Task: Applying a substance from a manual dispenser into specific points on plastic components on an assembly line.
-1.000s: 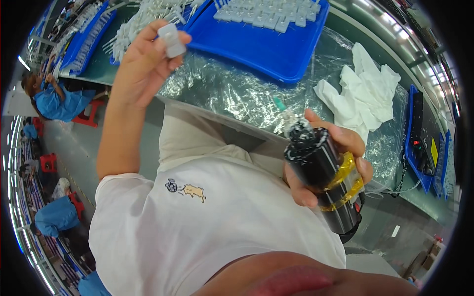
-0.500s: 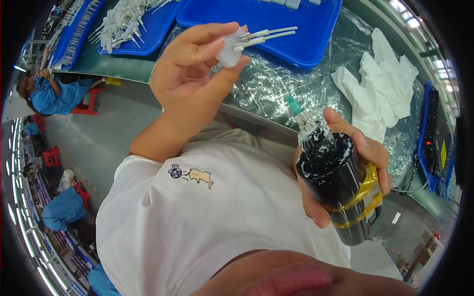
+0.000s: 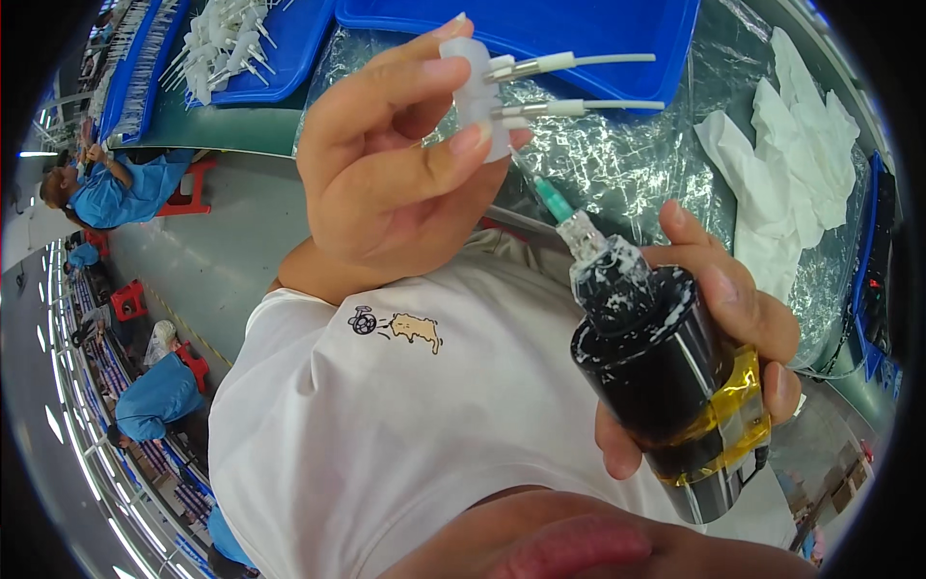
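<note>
Between the thumb and fingers of my left hand (image 3: 386, 164) is a translucent white plastic piece (image 3: 470, 82). Two thin metal-and-white leads stick out of it to the right. My right hand (image 3: 738, 299) wraps round a black cylindrical dispenser (image 3: 656, 396), tilted with its nozzle up and to the left. Yellow tape (image 3: 719, 425) circles its body, and white residue is smeared over its top. A green needle tip (image 3: 553, 201) ends just below the white piece, apart from it.
Blue trays (image 3: 617, 19) stand at the far side; one holds a pile of white parts with leads (image 3: 220, 48). Crumpled clear plastic sheet (image 3: 617, 183) covers the table. White gloves or cloths (image 3: 781, 164) lie right. Blue-clad people (image 3: 121, 198) sit at left.
The white piece and my left hand have come nearer and slightly right, with the leads turned more side-on. The dispenser's green tip is now closer to the piece.
</note>
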Motion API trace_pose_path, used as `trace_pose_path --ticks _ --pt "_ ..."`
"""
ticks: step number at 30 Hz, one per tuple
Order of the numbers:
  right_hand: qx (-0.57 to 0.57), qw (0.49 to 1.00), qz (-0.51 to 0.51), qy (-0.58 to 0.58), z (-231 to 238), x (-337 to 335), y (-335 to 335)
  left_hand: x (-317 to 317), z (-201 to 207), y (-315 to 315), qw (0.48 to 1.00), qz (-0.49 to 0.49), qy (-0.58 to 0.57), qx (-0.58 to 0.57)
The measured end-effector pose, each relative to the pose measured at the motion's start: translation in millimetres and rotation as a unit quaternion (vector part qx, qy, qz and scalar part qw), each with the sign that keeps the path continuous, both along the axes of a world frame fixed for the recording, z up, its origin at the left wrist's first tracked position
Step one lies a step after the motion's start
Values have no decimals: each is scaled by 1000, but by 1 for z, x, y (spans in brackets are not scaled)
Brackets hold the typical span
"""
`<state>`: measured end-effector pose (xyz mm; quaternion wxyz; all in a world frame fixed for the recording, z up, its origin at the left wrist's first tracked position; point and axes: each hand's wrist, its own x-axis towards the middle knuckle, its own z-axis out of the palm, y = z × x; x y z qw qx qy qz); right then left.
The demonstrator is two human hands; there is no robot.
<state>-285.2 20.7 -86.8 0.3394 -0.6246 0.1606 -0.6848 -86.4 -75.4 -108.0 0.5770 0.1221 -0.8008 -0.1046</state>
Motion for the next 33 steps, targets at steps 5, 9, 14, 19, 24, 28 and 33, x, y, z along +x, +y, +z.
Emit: trace_pose_path --ticks 5,9,14,19,24,28,33 --pt "10 999 16 26 2 0 1 12 -10 0 999 -34 7 -4" --pt "19 999 15 30 3 2 0 -4 -9 16 994 2 73 80" --pt "29 999 12 34 3 2 0 -1 -9 12 994 -6 76 78" --pt "36 999 9 36 3 2 0 4 -9 12 990 -49 81 102" --pt "43 998 8 40 4 3 -1 3 -11 9 989 -76 89 92" --pt "45 998 5 39 3 3 -2 -9 17 34 848 -138 295 418" --pt "47 998 5 41 5 3 -1 -2 -4 19 936 -139 207 247"
